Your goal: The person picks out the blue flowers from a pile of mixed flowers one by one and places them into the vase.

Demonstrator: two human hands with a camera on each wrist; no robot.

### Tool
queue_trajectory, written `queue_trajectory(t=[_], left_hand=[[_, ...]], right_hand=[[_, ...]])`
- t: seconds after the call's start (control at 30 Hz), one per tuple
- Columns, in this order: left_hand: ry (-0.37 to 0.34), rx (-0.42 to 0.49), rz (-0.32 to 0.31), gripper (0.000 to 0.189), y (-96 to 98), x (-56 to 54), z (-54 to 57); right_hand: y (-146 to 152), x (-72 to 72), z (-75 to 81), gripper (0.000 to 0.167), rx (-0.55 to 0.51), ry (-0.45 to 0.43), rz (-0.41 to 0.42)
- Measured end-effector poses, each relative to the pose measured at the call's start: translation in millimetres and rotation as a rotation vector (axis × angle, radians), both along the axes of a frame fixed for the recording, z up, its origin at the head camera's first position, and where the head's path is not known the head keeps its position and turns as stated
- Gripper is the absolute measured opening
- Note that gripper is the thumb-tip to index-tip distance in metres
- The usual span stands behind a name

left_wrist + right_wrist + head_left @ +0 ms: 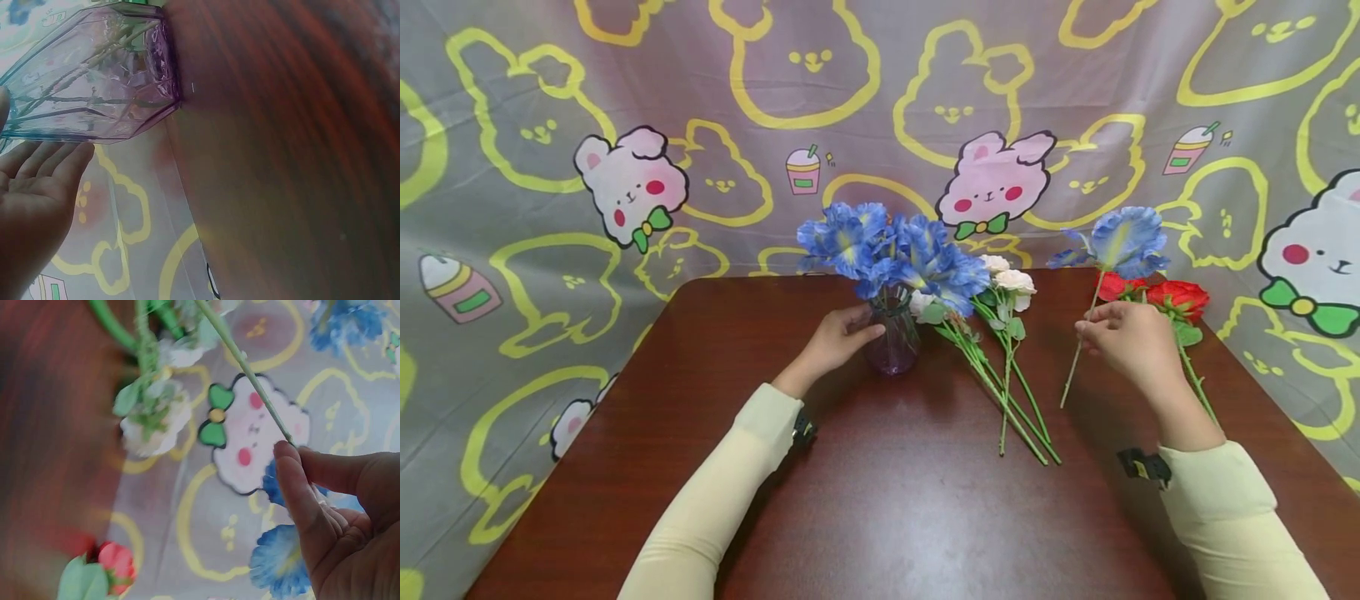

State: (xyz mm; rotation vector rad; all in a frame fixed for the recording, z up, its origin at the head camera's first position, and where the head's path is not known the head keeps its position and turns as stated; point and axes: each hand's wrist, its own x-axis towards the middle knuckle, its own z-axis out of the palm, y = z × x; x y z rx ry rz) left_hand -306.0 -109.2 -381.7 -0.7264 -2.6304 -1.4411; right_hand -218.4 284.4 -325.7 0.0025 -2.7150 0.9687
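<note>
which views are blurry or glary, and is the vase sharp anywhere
Head view: sharp, soft glare on the table. Left wrist view: vase fairly sharp, tabletop streaked with blur. Right wrist view: table side smeared, white flowers soft, stem clearer.

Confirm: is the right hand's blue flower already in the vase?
No. In the head view the right hand pinches the blue flower by its stem, held above the table, well to the side of the purple glass vase.
</note>
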Motion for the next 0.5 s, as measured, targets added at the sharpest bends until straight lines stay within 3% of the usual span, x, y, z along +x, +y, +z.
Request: queue_trajectory(t=[0.3,0.5], left_hand=[[-0.028,0.042,-0.002,0.054,0.2,1.4,-1.1],[-0.031,0.047,-0.003,0.054,0.4,2.0,0.4]], right_hand=[[-31.0,-1.9,17.4,0.023,0.002,0.249,-0.011],[-52.2,-0.4,27.3,0.021,-0.012,0.367,0.025]])
